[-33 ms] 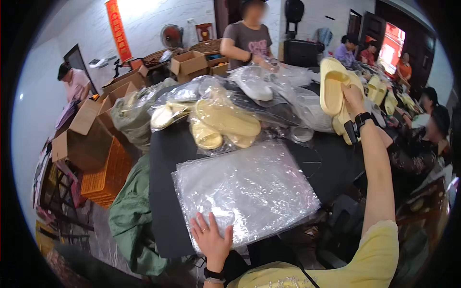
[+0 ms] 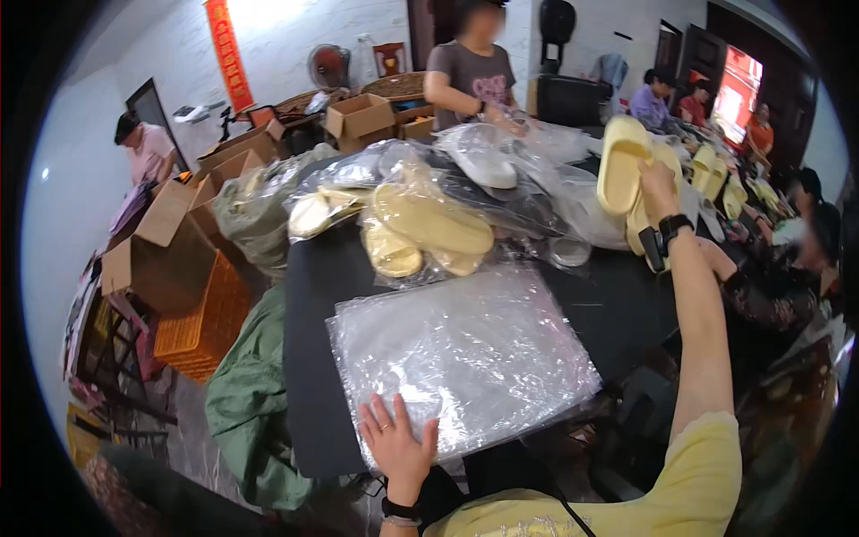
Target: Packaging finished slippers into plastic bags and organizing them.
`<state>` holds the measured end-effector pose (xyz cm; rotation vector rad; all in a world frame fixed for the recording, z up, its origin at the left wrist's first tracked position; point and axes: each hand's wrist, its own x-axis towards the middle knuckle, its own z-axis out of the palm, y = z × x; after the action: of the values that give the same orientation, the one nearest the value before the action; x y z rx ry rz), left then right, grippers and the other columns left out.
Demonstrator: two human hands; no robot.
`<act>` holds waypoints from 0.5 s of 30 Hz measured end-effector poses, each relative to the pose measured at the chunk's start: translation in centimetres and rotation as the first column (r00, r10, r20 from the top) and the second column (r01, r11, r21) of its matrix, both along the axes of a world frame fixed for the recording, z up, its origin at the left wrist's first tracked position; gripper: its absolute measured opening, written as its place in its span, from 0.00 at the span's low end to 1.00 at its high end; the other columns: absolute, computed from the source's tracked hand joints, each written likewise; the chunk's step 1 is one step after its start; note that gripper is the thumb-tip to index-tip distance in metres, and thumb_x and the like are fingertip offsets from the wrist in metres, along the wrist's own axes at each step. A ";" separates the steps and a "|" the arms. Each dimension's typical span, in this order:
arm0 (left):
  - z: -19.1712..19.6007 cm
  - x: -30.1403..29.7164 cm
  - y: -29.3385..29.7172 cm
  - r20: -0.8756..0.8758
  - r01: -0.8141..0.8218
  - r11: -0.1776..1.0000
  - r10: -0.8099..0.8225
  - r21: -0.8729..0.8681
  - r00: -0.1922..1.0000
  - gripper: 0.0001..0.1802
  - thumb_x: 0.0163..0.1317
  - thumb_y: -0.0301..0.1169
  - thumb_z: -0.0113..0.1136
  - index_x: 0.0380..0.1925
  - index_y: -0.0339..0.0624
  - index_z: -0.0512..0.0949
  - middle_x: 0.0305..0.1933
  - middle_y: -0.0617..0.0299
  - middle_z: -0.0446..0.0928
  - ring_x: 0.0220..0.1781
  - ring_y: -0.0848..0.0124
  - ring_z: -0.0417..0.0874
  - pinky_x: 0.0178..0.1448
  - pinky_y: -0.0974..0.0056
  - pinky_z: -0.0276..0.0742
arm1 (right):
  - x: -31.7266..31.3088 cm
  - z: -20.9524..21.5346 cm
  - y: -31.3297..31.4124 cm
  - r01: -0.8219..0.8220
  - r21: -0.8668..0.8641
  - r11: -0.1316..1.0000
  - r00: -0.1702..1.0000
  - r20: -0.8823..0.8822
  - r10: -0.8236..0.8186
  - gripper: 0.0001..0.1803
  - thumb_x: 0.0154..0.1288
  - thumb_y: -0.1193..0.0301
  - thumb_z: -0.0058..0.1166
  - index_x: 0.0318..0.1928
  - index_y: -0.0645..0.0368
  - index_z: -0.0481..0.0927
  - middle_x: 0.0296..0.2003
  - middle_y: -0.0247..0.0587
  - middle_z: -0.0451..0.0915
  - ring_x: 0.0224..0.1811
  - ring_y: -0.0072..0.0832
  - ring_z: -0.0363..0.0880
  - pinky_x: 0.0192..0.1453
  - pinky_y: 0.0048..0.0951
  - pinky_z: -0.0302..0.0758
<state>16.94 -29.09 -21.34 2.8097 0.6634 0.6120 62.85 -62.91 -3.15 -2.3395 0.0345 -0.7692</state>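
My left hand (image 2: 403, 447) lies flat with its fingers spread on the near left corner of a stack of clear plastic bags (image 2: 465, 358). Stretched out to the far right, my right hand (image 2: 659, 190) is closed on a pair of pale yellow slippers (image 2: 619, 168), raised above the table's right side. One slipper faces me, and the other is partly hidden behind it and my hand. Beyond the bags lie bagged yellow slippers (image 2: 429, 219) in crinkled clear wrapping. A white slipper (image 2: 479, 161) in plastic rests farther back on the pile.
The black table (image 2: 313, 358) carries it all. On the left stand cardboard boxes (image 2: 161, 259), an orange basket (image 2: 201, 313) and a green sack (image 2: 250, 403). Across the table a person (image 2: 470, 76) handles plastic bags. Another person's hand (image 2: 718, 259) is close beside my right forearm.
The whole view has shifted slightly. My right hand keeps its hold on the yellow slippers, and my left hand stays flat on the bags.
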 end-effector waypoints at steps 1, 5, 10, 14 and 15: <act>0.0 0.2 -0.2 0.012 -0.010 1.000 0.010 0.003 1.000 0.36 0.54 0.51 0.56 0.58 0.40 0.67 0.66 0.39 0.55 0.68 0.39 0.52 0.67 0.42 0.48 | 1.7 -1.9 -0.3 0.039 -0.131 0.991 0.976 0.218 -0.010 0.20 0.60 0.62 0.52 0.41 0.69 0.76 0.38 0.56 0.78 0.44 0.46 0.75 0.47 0.38 0.69; -0.1 -0.1 0.0 0.007 -0.012 1.000 0.012 0.008 1.000 0.36 0.53 0.51 0.57 0.57 0.39 0.68 0.65 0.38 0.57 0.66 0.38 0.54 0.65 0.41 0.51 | -6.1 -3.1 11.9 -0.386 -0.123 0.914 0.789 0.470 0.396 0.15 0.61 0.65 0.53 0.42 0.63 0.74 0.38 0.48 0.74 0.43 0.42 0.72 0.49 0.39 0.68; -0.3 -0.4 0.3 0.040 -0.010 1.000 0.009 0.021 0.999 0.36 0.52 0.52 0.57 0.56 0.38 0.69 0.65 0.38 0.57 0.67 0.39 0.54 0.65 0.41 0.51 | -12.1 -3.6 21.5 -0.470 -0.352 0.809 0.761 0.303 0.574 0.27 0.56 0.52 0.55 0.44 0.65 0.74 0.45 0.49 0.75 0.48 0.42 0.73 0.50 0.37 0.70; -0.1 0.1 0.3 0.038 -0.008 1.000 0.008 -0.005 0.999 0.36 0.53 0.53 0.56 0.56 0.39 0.70 0.65 0.40 0.57 0.68 0.41 0.54 0.66 0.43 0.51 | -8.8 -4.2 25.1 -0.159 -0.490 0.857 0.797 0.448 0.404 0.35 0.55 0.46 0.52 0.50 0.67 0.73 0.49 0.50 0.75 0.50 0.43 0.74 0.52 0.39 0.69; -0.1 0.1 0.4 0.031 -0.035 0.999 0.035 -0.011 0.999 0.36 0.53 0.53 0.56 0.56 0.39 0.70 0.65 0.40 0.57 0.68 0.41 0.54 0.66 0.43 0.51 | -8.6 -3.7 25.7 -0.234 -0.457 0.858 0.865 0.305 0.399 0.34 0.54 0.47 0.52 0.49 0.66 0.74 0.47 0.50 0.77 0.49 0.43 0.75 0.52 0.40 0.69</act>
<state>17.06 -28.71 -21.47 2.7779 0.7093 0.6552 54.23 -37.18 -6.88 -2.4222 -0.7482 -1.1376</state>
